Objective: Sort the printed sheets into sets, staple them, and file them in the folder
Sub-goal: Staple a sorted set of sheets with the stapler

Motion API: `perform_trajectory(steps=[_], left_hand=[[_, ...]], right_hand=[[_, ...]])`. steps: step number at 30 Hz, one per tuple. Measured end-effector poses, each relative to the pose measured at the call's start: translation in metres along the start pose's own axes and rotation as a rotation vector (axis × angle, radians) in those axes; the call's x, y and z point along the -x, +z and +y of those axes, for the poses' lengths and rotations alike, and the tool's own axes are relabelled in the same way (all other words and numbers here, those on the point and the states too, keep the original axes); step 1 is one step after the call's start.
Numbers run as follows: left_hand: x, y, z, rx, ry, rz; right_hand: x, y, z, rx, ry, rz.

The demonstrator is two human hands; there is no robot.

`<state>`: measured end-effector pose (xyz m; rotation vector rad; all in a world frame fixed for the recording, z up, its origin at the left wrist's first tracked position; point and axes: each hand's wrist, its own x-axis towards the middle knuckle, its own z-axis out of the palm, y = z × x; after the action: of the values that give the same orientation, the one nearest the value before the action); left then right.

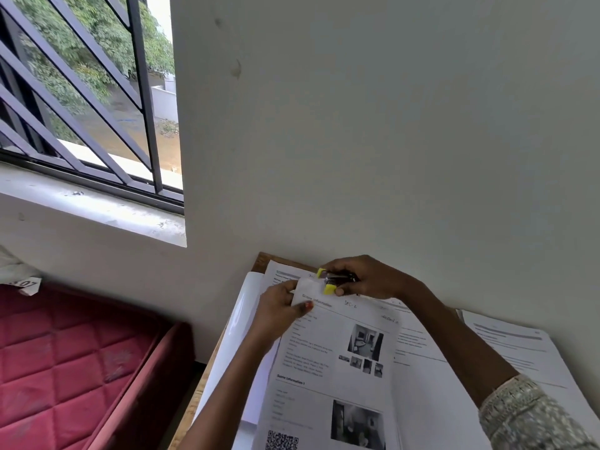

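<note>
One stapler (336,280) in right hand (373,282), left hand (279,308) pinching sheets (324,378) corner

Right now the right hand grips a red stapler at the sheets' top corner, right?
No: the stapler is yellow and black, not red. The head view shows the right hand gripping it at the sheets' top corner.

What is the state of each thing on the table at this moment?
stapler: gripped by the right hand, at a top corner of the sheet set.
sheet set: that corner pinched by the left hand.
other sheets: lying flat at the right.
</note>
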<state>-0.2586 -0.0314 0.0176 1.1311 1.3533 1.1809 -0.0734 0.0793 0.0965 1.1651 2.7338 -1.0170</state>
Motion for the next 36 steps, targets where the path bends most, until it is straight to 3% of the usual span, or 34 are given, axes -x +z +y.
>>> perform_trajectory(steps=[3, 5, 9, 18, 22, 26, 28, 31, 33, 36], left_hand=[[0.002, 0.001, -0.003, 0.212, -0.104, 0.056], [0.001, 0.001, -0.005, 0.219, -0.137, 0.101], [-0.005, 0.003, -0.014, 0.316, -0.248, 0.173], [-0.016, -0.002, -0.029, 0.316, -0.370, 0.245], [-0.021, -0.018, -0.028, 0.224, -0.346, 0.099], [-0.027, -0.035, -0.024, 0.184, -0.321, -0.001], [-0.039, -0.040, -0.022, 0.101, -0.261, 0.130], [-0.072, -0.045, -0.021, -0.310, -0.150, 0.375], [-0.094, -0.047, -0.017, -0.508, -0.169, 0.360], [-0.117, -0.047, -0.016, -0.697, -0.243, 0.208]], right_hand=[[0.009, -0.003, 0.012, -0.196, 0.020, 0.184], [0.017, -0.001, 0.016, -0.386, 0.059, 0.259], [0.029, 0.017, 0.024, -0.438, 0.172, 0.220], [-0.003, 0.045, 0.013, -0.392, 0.304, 0.204], [-0.022, 0.064, 0.006, -0.074, 0.132, 0.191], [-0.038, 0.068, 0.014, -0.143, 0.111, 0.181], [-0.041, 0.067, 0.018, -0.172, 0.095, 0.172], [-0.044, 0.064, 0.021, -0.211, 0.082, 0.155], [-0.045, 0.064, 0.024, -0.231, 0.081, 0.151], [-0.049, 0.068, 0.030, -0.220, 0.073, 0.147]])
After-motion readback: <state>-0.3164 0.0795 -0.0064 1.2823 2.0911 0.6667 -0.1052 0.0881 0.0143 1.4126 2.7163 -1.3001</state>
